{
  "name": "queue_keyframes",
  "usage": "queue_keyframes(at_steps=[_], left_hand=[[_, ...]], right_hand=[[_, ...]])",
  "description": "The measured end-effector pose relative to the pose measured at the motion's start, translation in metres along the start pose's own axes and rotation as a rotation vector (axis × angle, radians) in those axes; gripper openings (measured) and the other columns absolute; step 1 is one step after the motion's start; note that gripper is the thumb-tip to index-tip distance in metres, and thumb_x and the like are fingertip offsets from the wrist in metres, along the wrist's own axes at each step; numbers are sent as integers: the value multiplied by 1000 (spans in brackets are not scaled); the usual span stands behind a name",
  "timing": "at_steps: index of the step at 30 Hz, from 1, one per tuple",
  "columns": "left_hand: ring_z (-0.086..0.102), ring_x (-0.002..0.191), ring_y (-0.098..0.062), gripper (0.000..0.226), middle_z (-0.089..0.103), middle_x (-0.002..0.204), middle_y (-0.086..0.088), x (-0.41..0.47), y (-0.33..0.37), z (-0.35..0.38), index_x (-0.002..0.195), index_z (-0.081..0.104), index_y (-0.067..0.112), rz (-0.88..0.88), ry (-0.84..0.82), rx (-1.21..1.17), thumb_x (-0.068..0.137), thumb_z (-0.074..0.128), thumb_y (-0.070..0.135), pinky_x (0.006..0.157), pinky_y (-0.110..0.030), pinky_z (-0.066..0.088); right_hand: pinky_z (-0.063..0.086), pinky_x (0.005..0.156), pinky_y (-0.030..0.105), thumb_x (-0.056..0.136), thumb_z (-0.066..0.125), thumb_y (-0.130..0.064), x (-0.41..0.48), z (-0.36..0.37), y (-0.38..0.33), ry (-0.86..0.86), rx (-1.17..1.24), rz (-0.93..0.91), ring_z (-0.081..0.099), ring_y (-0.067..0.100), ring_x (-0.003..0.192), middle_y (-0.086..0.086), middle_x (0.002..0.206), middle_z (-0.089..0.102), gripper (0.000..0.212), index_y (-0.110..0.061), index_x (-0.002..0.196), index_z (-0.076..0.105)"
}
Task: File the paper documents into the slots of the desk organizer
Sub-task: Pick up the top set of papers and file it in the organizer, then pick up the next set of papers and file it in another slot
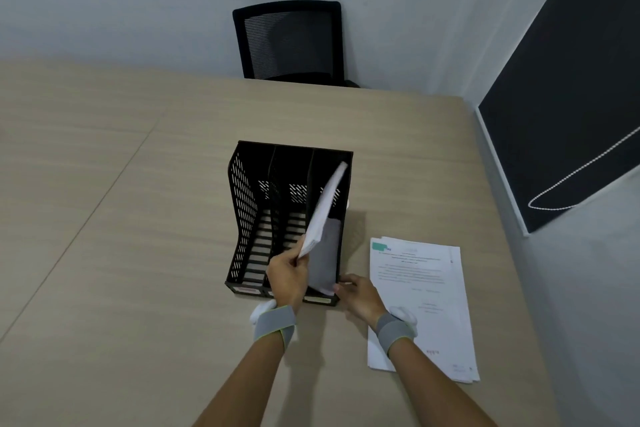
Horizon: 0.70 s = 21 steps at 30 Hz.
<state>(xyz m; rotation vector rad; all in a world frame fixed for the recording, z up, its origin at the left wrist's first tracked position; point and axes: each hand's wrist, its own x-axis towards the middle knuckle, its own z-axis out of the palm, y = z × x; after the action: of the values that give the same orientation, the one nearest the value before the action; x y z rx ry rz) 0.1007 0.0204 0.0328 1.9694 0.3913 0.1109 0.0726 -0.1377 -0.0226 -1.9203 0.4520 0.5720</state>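
Note:
A black perforated desk organizer (247,215) with three slots stands on the table. My left hand (287,276) grips the near edge of a white document (323,215) that leans inside the rightmost slot, its far end up near the back wall. My right hand (358,295) rests at the organizer's front right corner, fingertips touching the paper's lower corner. The left and middle slots look empty. A stack of printed sheets (426,291) lies flat to the right of the organizer, partly under my right wrist.
The beige table (121,218) stretches wide to the left and front. A black mesh chair (291,42) stands behind the far edge. A dark blind with a bead chain (568,114) hangs on the right wall, close to the table's right edge.

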Motion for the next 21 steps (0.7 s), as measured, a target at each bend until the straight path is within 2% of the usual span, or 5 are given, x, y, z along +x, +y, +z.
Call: queue_keyframes(at_steps=[3,9,14,19,21], left_hand=[[66,111,-14,39,75,119,-5,7,0,-11,127,69,11,36,-203,38,89,68,2,100,-38,56],[69,115,-20,61,72,124,-5,13,-4,-27,138,60,10,5,-417,7,80,81,7,107,-36,52],[65,112,-17,73,64,120,-1,5,-18,-41,138,57,2,-51,-426,41,74,88,14,99,-24,50],[71,75,-17,19,78,79,-7,-13,-37,-50,93,81,9,-40,-389,120,85,78,26,76,-33,60],[64,65,-19,19,71,67,-6,-23,-43,-47,78,78,12,-122,-458,37,92,70,23,64,-30,56]], right_hand=[[57,94,42,98,65,-26,-1,2,0,1,34,-9,67,27,117,10,129,71,41,-9,135,63],[62,80,40,97,64,-31,-11,0,4,10,61,3,70,28,105,8,118,74,37,-12,130,66],[51,62,33,97,64,-29,-27,-15,24,56,158,80,60,23,68,9,83,69,31,-11,122,68],[54,71,34,98,64,-26,-46,-48,53,131,245,111,66,22,83,9,104,70,21,-13,112,71],[55,72,33,97,64,-26,-53,-64,68,194,263,127,66,23,86,11,110,70,23,-11,114,71]])
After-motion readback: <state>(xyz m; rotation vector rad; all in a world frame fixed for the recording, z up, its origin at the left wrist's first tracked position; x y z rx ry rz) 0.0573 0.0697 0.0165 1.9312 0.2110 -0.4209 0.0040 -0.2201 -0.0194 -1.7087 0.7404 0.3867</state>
